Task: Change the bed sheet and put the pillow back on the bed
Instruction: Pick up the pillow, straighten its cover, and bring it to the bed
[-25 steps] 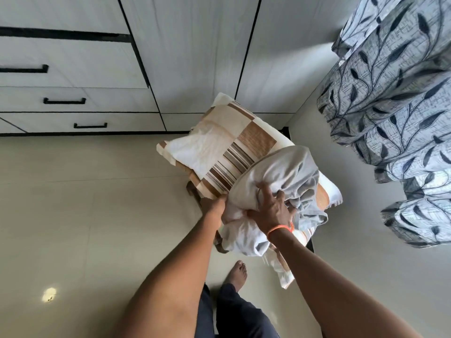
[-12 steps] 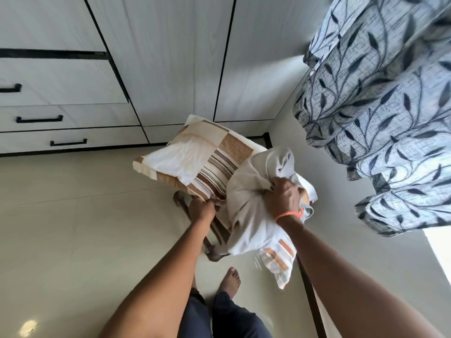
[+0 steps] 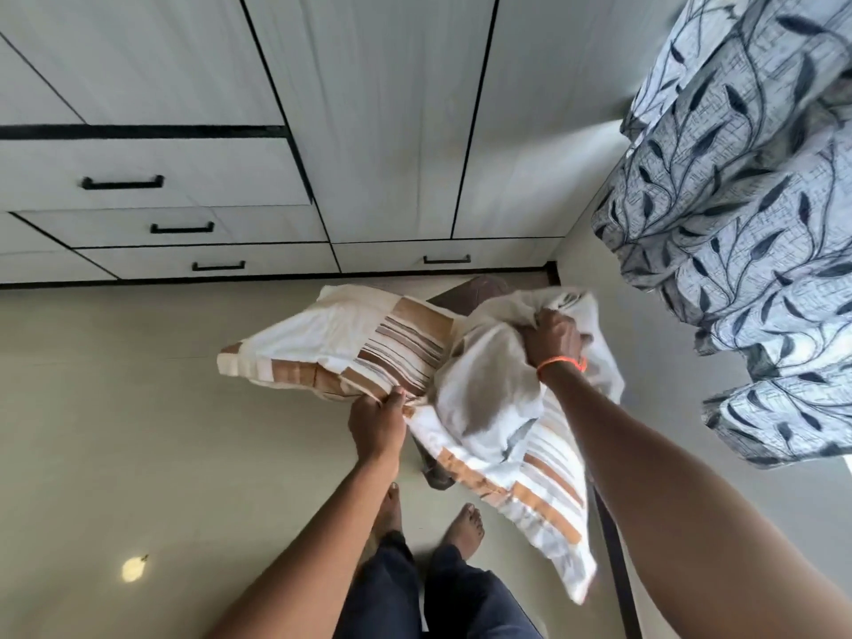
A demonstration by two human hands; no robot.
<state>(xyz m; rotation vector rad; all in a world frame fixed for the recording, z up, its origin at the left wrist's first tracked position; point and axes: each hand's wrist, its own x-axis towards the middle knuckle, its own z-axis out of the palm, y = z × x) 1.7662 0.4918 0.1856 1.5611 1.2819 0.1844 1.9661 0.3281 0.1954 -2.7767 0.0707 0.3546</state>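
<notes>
The likeliest slip, as I judge it, is the brown-and-white striped patchwork pillow (image 3: 350, 352) sliding off the dark brown chair (image 3: 470, 290) onto the pale tiled floor (image 3: 161, 431), because it overhangs the seat and is being tugged from one edge. The bunched off-white cloth (image 3: 488, 394), perhaps the sheet, could also drag the second striped pillowcase (image 3: 539, 491) down with it. The left hand (image 3: 375, 428) has fingers curled tight, pinching the pillow's near edge. The right hand (image 3: 551, 336), with an orange wristband (image 3: 560, 363), is fisted around a gathered fold of the cloth. No bed is in view.
</notes>
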